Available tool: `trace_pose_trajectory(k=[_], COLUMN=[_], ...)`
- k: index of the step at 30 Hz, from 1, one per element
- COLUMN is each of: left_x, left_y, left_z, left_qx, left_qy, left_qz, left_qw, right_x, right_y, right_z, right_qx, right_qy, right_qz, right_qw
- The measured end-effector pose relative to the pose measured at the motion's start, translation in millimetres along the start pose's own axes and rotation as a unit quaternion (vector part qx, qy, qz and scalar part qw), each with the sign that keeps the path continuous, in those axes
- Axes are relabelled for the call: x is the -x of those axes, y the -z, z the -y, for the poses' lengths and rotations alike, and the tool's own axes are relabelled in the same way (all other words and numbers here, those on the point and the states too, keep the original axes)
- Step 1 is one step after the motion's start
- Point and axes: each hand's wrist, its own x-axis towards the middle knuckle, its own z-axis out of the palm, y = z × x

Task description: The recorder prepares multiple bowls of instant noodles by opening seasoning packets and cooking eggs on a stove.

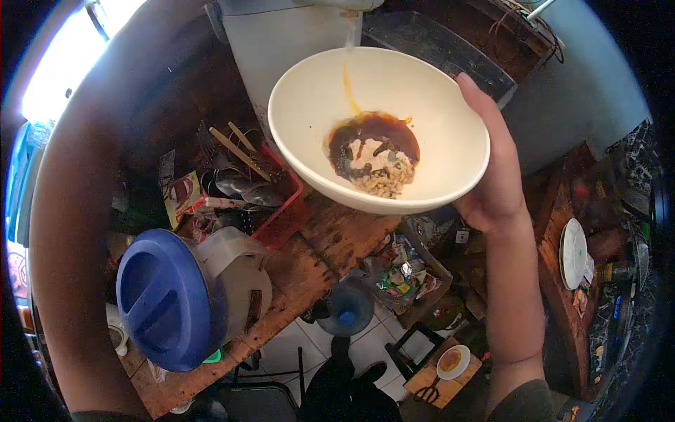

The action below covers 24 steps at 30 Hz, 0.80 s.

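Observation:
A cream bowl [448, 137] is held up in the upper middle of the view, tilted so its inside faces me. My right hand [494, 163] grips its right side, thumb over the rim and the other fingers mostly hidden behind it. Dark brown sauce [382, 124] pools at the bottom, with pale powder [364, 153] and small beige crumbly bits [389, 182] lying in it. An orange-brown streak marks the far wall. Just above the far rim shows a clear, stream-like strip [349, 38]. My left arm reaches up along the left; its hand is out of view.
A blue-lidded plastic pitcher [163, 300] and a red utensil basket [282, 211] stand on a wooden table [295, 285]. Behind the bowl is a pale upright container [240, 53]. Below are a wrapper-filled box [443, 279], a blue water jug [345, 311] and a small stool bearing a white bowl [461, 372].

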Motion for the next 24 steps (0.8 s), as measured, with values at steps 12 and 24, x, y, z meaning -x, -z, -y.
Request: trace_pose_trajectory(k=[12, 24], left_x=[49, 28], left_y=[-1, 1], left_z=[-14, -8], left_qx=[-0.043, -0.087], left_qy=[-0.258, -0.263], left_qz=[0.015, -0.017], left_qw=[0.965, 0.961], right_x=[6, 7], right_y=[-1, 0], right_z=[2, 4], right_qx=[0.008, 0.015], right_qy=[0.016, 0.013], right_qz=[-0.023, -0.025], right_qw=[1.000, 1.000])
